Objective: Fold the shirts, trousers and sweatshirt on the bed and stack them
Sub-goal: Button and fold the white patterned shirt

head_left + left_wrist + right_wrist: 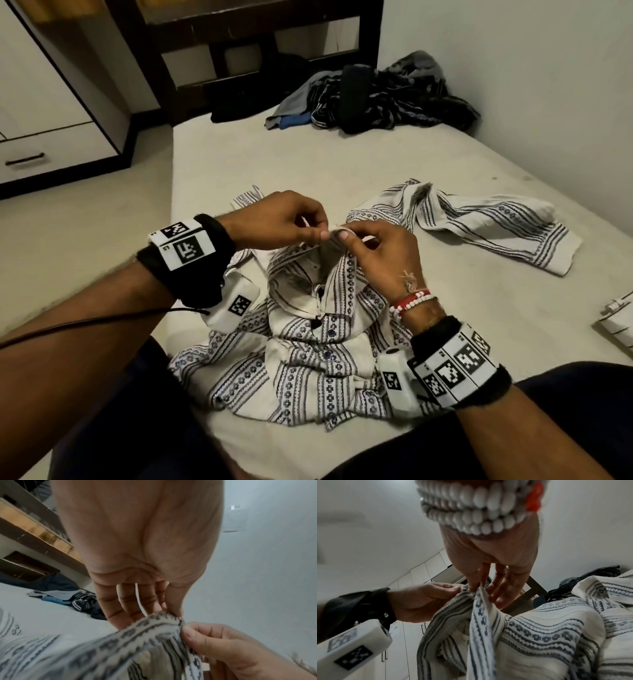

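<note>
Patterned shirt (308, 329) lies crumpled on the bed (239, 164) at 6 o'clock, collar end lifted. Left hand (277, 219) and right hand (380, 253) each pinch the collar edge between thumb and forefinger, thumbs nearly touching. Fabric looks light, soft and limp; best held at collar or shoulder seams. Open mattress at 12 o'clock; dark clothes pile (376, 96) beyond; bed edge at 9 o'clock.

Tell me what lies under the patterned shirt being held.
The patterned shirt rests on the cream bed, both hands pinching its top edge. Bare mattress shows all round; whatever sits beneath the crumpled cloth is covered.
</note>
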